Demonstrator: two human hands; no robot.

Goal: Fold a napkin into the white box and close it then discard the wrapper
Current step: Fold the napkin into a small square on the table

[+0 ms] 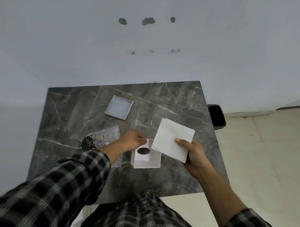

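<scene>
The open white box stands on the dark marble table, an oval hole showing in its inner wall. My left hand pinches the box's upper left rim. My right hand holds a folded white napkin stack just above and right of the box, covering its right corner. The box's flat lid lies apart, farther back on the table. A clear printed wrapper lies crumpled to the left, partly hidden under my left forearm.
A black waste bin stands on the floor past the table's right edge. A pale wall rises directly behind the table. Light floor tiles spread to the right.
</scene>
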